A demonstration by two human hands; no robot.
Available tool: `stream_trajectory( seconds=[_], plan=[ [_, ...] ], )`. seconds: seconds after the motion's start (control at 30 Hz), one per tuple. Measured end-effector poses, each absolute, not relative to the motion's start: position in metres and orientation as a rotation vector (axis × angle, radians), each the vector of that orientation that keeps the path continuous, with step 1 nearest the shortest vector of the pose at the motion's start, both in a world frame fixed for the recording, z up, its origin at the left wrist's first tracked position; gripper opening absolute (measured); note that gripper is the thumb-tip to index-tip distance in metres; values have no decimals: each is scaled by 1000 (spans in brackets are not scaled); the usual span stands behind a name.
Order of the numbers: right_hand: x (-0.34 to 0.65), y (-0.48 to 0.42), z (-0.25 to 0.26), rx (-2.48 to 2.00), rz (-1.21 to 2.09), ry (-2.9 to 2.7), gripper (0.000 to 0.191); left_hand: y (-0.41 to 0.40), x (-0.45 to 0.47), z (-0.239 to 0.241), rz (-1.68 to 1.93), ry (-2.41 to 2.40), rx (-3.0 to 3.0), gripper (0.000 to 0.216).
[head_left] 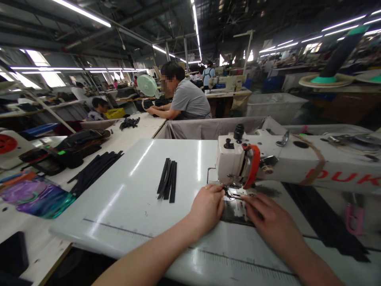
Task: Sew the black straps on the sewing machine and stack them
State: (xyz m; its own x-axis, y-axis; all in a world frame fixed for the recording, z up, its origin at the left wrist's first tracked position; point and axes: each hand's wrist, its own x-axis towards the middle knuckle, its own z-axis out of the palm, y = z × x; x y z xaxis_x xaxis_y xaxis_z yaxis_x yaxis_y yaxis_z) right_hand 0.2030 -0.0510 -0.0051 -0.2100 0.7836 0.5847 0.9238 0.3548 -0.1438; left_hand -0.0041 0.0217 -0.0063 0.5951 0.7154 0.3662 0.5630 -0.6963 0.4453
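A white sewing machine (285, 161) with an orange guard stands on a white table (125, 198). My left hand (206, 206) rests at the needle plate (235, 208), fingers curled and pressed down on something I cannot make out. Just right of the plate, my right hand (268, 220) lies flat, fingers stretched toward the presser foot (236, 192). A small bundle of black strips (168, 184) lies on the table left of my left hand.
More black strips (92, 171), dark bags (74, 149) and a shiny purple-green sheet (35, 196) lie on the left bench. A grey cloth bin (208, 128) stands behind the table. A seated person in a grey shirt (186, 99) works ahead; others sit further off.
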Motion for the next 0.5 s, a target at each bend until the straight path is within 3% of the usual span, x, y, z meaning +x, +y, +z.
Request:
stream_trajectory(
  seconds=[0.17,0.33,0.5],
  plan=[
    [287,-51,0,-1962,-686,-1858,17,67,-1,-6,761,900,2581,23],
    [327,-43,-3,-1912,-632,-1873,20,82,-21,2,573,824,2714,18],
    [292,-71,5,-1872,-426,-1717,14,65,-74,22,553,1206,2684,28]
  ],
)
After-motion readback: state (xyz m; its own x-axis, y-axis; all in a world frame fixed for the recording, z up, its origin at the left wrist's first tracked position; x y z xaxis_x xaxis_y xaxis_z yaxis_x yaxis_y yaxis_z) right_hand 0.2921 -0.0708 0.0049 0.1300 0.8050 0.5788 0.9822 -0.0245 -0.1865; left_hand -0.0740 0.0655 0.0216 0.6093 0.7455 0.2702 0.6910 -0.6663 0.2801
